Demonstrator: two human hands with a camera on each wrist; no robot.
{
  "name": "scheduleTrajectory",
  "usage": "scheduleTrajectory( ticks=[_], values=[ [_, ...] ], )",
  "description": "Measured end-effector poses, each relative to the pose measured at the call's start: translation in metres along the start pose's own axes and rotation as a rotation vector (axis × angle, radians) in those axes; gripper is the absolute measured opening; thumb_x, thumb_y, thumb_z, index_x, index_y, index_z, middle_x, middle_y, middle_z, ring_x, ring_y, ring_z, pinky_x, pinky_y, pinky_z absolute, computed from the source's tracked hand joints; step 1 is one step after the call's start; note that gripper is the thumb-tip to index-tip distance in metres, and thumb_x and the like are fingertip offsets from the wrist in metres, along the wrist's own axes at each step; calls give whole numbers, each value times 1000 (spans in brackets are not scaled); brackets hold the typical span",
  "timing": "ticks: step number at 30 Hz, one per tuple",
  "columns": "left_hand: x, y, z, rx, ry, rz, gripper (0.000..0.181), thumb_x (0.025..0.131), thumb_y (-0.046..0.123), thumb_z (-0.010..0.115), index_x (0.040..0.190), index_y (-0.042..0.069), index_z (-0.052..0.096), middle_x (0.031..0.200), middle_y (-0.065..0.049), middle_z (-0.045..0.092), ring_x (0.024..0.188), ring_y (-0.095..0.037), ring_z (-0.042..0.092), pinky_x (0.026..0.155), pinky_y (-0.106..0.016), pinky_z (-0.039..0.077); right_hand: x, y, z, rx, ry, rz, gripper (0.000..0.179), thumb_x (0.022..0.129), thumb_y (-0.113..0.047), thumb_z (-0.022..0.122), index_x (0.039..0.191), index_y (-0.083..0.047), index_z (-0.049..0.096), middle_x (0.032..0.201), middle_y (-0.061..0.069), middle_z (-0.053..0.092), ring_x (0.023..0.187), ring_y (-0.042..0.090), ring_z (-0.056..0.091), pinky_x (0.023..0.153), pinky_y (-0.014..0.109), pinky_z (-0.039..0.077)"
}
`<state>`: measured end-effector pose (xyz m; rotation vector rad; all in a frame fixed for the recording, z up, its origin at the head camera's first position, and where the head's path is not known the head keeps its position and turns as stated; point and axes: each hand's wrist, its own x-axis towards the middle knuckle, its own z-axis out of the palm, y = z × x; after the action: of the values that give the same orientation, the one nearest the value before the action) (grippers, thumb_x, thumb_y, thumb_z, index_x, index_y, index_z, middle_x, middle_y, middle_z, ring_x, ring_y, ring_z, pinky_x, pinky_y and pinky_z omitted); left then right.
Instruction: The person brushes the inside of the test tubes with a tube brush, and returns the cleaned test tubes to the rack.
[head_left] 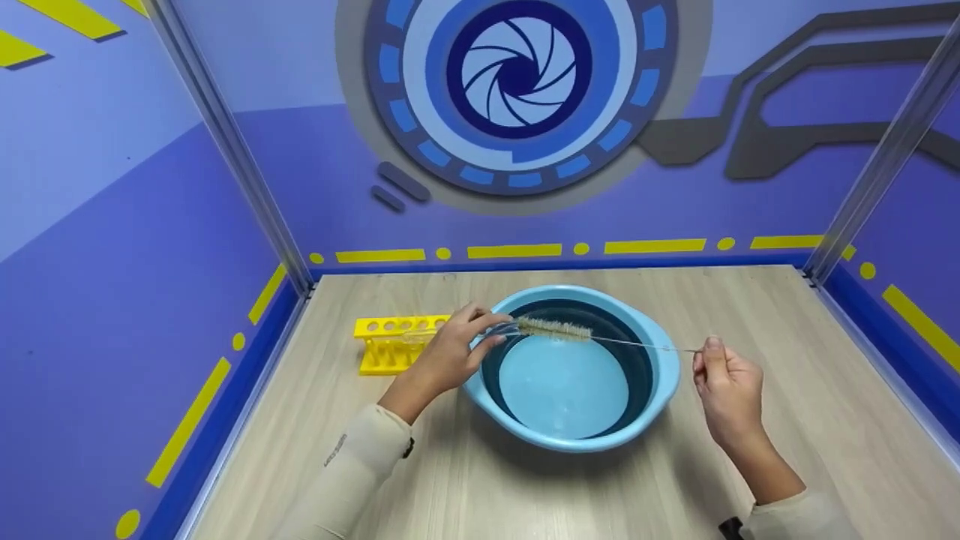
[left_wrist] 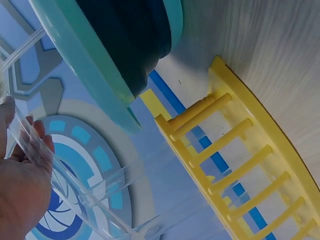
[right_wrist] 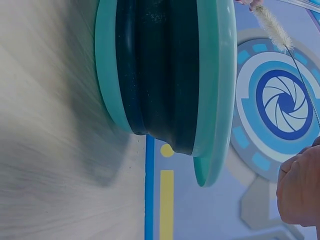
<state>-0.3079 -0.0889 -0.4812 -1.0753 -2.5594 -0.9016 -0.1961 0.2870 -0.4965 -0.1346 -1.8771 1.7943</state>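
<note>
Lying nine-to-three over the basin (head_left: 566, 445), the brush (head_left: 564, 330) has its wire (head_left: 630, 343) pinched in the right hand (head_left: 729, 388); its bristles (head_left: 544, 327) sit nearer the left hand (head_left: 456, 348), at that hand's three o'clock, which pinches a clear tube (head_left: 511, 328).

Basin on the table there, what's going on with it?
A person's left hand holds a clear tube, and their right hand pinches the wire end of a brush, both above the blue basin. The bristles are right by the tube's end; I can't tell whether the tip is inside. A yellow rack stands left of the basin.
</note>
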Motion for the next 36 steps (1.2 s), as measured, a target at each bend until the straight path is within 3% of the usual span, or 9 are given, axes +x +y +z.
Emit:
scheduleTrajectory(
  ticks=[7, 13, 18, 25, 32, 36],
  values=[
    [-2, -2, 0, 8, 10, -8, 35, 108, 31, 62, 143, 28, 68, 125, -8, 65, 110, -24, 64, 98, -40, 60, -1, 1, -4, -190, -69, -77, 48, 116, -20, 46, 75, 3, 59, 53, -5, 43, 45, 7, 37, 42, 30, 29],
    [-4, -4, -1, 25, 1, -38, 36, 108, 32, 63, 144, 29, 68, 126, -4, 65, 113, -25, 65, 100, -39, 60, -2, 1, -3, -325, -143, -100, 45, 117, -25, 40, 84, 1, 56, 65, -4, 44, 57, 10, 41, 52, 29, 35],
    [-4, -5, -2, 57, 3, -39, 36, 108, 30, 64, 143, 29, 68, 126, -4, 65, 112, -22, 64, 100, -38, 60, 0, 5, -3, -308, -224, -147, 40, 118, -20, 36, 88, 3, 51, 68, -2, 44, 58, 10, 40, 53, 32, 36],
    [-5, -4, -1, 124, -17, 18, 32, 108, 30, 64, 139, 28, 71, 121, -4, 66, 105, -21, 62, 93, -36, 58, 5, 9, -9, -321, -270, -232, 35, 117, -12, 39, 87, 0, 54, 68, -2, 45, 57, 9, 41, 52, 32, 36],
    [-2, 0, 2, 156, -19, 54, 32, 108, 32, 63, 138, 26, 71, 124, -4, 68, 111, -22, 64, 100, -38, 58, 3, 6, -3, -291, -316, -274, 34, 115, -8, 40, 86, -2, 55, 66, -1, 45, 56, 11, 40, 51, 32, 35],
    [0, 1, 2, 172, -2, 62, 31, 109, 33, 62, 138, 26, 71, 123, -2, 68, 107, -22, 64, 97, -38, 58, 2, 4, 1, -272, -351, -335, 32, 114, -3, 39, 88, -1, 56, 67, -1, 46, 56, 11, 42, 50, 32, 34]
  ],
)
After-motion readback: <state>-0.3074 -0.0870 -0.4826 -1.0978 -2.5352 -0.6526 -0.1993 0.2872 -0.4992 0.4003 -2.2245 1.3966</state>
